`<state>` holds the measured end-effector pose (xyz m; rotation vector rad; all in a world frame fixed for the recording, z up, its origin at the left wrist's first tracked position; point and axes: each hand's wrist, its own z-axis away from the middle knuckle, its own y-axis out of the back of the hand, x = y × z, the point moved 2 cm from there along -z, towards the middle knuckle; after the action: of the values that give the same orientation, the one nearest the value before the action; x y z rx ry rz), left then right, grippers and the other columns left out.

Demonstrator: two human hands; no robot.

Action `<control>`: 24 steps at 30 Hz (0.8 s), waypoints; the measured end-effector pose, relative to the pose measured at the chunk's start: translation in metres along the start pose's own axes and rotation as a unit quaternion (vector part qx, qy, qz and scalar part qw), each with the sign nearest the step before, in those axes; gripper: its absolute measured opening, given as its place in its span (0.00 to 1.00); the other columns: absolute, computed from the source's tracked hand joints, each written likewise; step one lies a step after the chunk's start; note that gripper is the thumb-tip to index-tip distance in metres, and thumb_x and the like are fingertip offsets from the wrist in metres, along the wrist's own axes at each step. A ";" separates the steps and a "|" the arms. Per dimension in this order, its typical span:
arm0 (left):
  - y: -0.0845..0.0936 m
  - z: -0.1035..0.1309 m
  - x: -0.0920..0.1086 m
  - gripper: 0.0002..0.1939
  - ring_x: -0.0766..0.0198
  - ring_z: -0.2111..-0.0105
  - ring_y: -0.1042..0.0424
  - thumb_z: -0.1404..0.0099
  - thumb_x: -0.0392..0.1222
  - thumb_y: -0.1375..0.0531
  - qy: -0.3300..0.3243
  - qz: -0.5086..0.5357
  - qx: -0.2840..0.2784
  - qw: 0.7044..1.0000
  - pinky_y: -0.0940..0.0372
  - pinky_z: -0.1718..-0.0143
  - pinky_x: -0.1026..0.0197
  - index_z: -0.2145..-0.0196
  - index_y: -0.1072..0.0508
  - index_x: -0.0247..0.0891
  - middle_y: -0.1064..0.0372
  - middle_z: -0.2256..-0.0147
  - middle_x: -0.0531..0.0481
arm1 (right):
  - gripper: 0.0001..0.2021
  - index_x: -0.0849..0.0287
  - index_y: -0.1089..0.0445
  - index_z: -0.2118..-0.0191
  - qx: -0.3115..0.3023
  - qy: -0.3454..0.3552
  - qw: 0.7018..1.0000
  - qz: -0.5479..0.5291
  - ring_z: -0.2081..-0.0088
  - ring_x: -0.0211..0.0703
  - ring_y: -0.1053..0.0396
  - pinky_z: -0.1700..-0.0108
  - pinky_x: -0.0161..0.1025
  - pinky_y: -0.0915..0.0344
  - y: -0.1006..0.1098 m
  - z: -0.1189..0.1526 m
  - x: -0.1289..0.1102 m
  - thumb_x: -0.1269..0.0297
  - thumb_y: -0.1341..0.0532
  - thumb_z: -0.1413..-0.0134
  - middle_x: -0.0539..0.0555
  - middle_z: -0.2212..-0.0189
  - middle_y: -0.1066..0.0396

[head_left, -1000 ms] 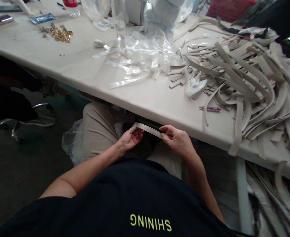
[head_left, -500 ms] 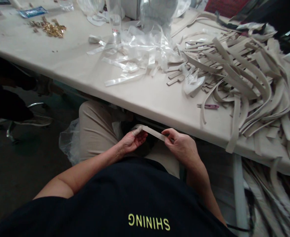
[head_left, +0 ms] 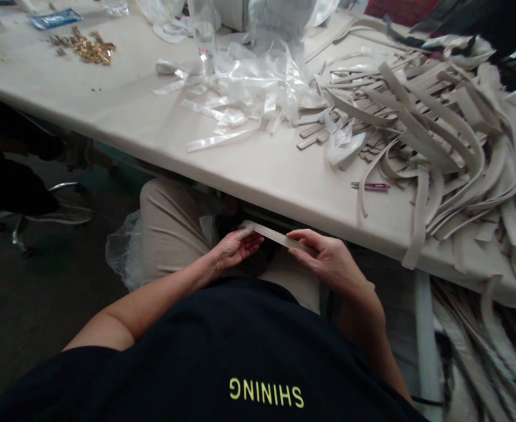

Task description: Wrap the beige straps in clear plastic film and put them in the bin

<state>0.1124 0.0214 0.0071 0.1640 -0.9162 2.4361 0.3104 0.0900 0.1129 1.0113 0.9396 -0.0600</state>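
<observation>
A beige strap (head_left: 272,235) is stretched between my two hands, over my lap and below the table's front edge. My left hand (head_left: 239,248) grips its left end between thumb and fingers. My right hand (head_left: 328,258) pinches the strap farther right, and a small piece of something beige shows at the wrist. On the table to the right lies a large heap of similar beige straps (head_left: 449,132). Pink-handled snips (head_left: 376,186) rest at the near side of that heap.
Clear plastic strips and bags (head_left: 258,88) cover the middle of the table (head_left: 143,126). Gold-coloured small parts (head_left: 94,50) and a blue packet (head_left: 55,19) lie at the far left. More straps (head_left: 473,346) hang below the table at right. A wheeled chair base (head_left: 18,231) stands at left.
My right hand has turned and its wrist has shifted slightly right, with its fingers straighter along the strap. My left hand has barely moved and keeps its hold.
</observation>
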 end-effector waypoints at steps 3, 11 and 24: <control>0.001 0.001 0.001 0.12 0.64 0.72 0.21 0.26 0.35 0.41 0.012 -0.003 0.008 1.000 0.28 0.70 0.66 0.69 0.24 0.31 0.23 0.72 0.46 | 0.18 0.53 0.26 0.45 -0.007 0.070 0.997 -0.014 0.56 0.46 0.24 0.55 0.37 0.30 0.029 0.032 -0.004 0.61 0.35 0.41 0.55 0.55 0.22; 0.000 0.001 0.001 0.12 0.65 0.74 0.22 0.26 0.34 0.41 0.037 -0.022 0.011 0.999 0.29 0.72 0.66 0.69 0.25 0.31 0.24 0.73 0.46 | 0.17 0.52 0.25 0.49 -0.039 0.215 0.972 -0.086 0.65 0.39 0.24 0.64 0.30 0.27 0.061 0.080 -0.035 0.76 0.34 0.42 0.52 0.62 0.24; 0.004 0.001 -0.002 0.14 0.62 0.70 0.20 0.24 0.40 0.45 0.085 -0.038 -0.032 0.995 0.27 0.68 0.63 0.63 0.23 0.30 0.21 0.69 0.43 | 0.09 0.55 0.22 0.54 0.100 0.257 0.961 0.027 0.59 0.41 0.22 0.58 0.36 0.26 0.052 0.073 -0.037 0.69 0.40 0.31 0.55 0.58 0.21</control>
<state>0.1119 0.0168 0.0050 -0.0298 -0.8933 2.3081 0.3575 0.0515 0.1881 1.2696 1.3991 0.1651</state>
